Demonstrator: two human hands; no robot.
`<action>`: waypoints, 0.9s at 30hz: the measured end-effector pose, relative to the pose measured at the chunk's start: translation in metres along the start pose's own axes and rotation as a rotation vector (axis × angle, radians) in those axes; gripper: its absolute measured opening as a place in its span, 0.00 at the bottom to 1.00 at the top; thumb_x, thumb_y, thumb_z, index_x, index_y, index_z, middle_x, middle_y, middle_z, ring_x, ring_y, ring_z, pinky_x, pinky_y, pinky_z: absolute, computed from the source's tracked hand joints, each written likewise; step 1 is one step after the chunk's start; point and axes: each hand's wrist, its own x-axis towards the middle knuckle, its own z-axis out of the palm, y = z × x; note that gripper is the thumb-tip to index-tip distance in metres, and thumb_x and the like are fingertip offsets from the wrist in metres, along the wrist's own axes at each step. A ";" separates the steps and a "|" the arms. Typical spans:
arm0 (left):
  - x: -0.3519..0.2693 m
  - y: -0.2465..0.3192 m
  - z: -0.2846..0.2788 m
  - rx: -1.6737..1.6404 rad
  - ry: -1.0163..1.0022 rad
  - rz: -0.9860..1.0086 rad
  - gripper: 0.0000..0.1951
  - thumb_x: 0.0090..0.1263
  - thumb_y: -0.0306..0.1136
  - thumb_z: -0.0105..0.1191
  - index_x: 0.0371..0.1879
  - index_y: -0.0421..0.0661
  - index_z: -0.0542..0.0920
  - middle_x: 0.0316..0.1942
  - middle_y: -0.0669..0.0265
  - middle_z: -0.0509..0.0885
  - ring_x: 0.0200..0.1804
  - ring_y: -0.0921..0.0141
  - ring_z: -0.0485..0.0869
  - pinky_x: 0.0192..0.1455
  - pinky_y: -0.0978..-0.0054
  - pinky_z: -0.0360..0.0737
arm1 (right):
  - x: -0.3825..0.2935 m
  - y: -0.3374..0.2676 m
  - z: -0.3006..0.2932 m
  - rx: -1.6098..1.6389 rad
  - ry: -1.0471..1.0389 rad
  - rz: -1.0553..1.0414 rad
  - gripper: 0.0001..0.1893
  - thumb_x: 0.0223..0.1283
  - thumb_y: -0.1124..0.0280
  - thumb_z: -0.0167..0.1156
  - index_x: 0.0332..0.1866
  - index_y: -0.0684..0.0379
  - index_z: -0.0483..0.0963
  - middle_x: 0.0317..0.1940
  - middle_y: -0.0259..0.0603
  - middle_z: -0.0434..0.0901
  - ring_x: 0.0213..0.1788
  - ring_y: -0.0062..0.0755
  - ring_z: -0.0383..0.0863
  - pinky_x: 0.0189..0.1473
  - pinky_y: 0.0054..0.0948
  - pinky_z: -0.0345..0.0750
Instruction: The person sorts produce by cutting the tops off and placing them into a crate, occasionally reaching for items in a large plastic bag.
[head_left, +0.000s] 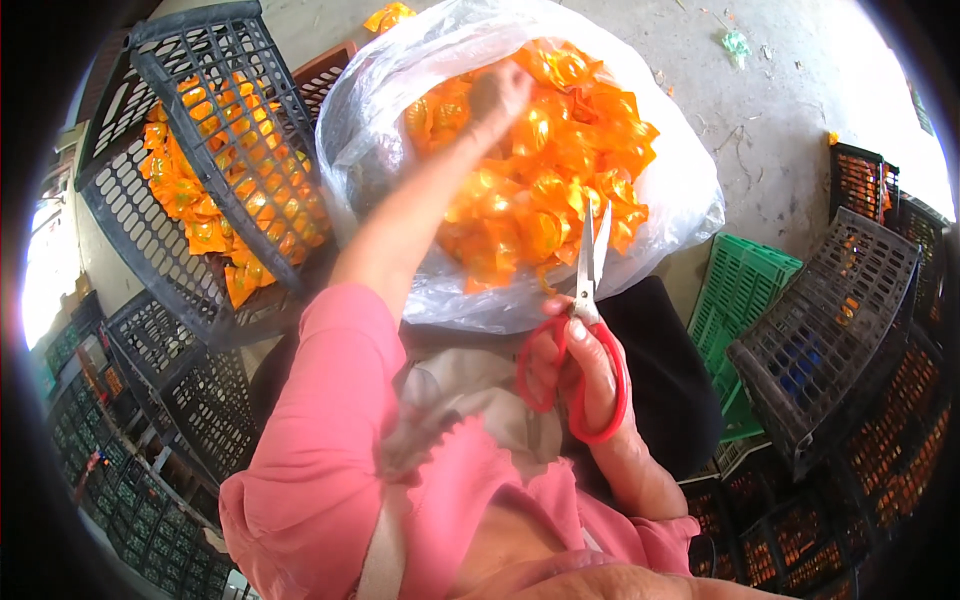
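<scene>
A large clear plastic bag (682, 195) lies wide open before me, filled with orange-wrapped round fruits (540, 225). My left hand (501, 94) reaches over the upper part of the heap, blurred by motion; whether it grips a wrapped fruit is not clear. My right hand (592, 367) holds red-handled scissors (586, 277), with thumb and fingers around the handle loops. The scissor blades are parted and point away from me, over the near edge of the heap. To the left, a tilted black plastic crate (142, 247) holds more orange-wrapped fruits (187, 195).
Black crates (180, 382) stand at the lower left. A green crate (739, 300) and a black crate (832, 330) stand close on my right, with stacked crates (892, 427) beyond. One orange wrapped piece (388, 16) and a green plastic scrap (736, 46) lie on the concrete floor.
</scene>
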 end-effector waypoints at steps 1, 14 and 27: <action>0.010 -0.010 -0.005 -0.041 0.092 -0.088 0.13 0.61 0.40 0.50 0.26 0.43 0.81 0.26 0.53 0.82 0.30 0.54 0.82 0.31 0.59 0.76 | -0.001 -0.001 0.000 -0.021 0.000 -0.009 0.18 0.66 0.62 0.46 0.51 0.67 0.60 0.18 0.36 0.65 0.17 0.24 0.66 0.20 0.20 0.64; -0.023 -0.032 0.064 0.068 -0.609 0.396 0.14 0.54 0.32 0.48 0.38 0.42 0.78 0.33 0.50 0.81 0.36 0.50 0.79 0.36 0.57 0.75 | -0.002 -0.002 0.006 -0.086 -0.054 -0.043 0.18 0.65 0.65 0.47 0.50 0.71 0.59 0.15 0.38 0.67 0.17 0.26 0.65 0.23 0.23 0.66; 0.000 -0.037 0.025 0.336 -0.456 -0.002 0.12 0.57 0.37 0.52 0.34 0.41 0.78 0.30 0.50 0.82 0.35 0.53 0.81 0.37 0.59 0.77 | -0.004 -0.004 0.003 -0.063 -0.026 -0.024 0.16 0.64 0.69 0.49 0.51 0.70 0.62 0.18 0.35 0.68 0.18 0.22 0.66 0.23 0.21 0.65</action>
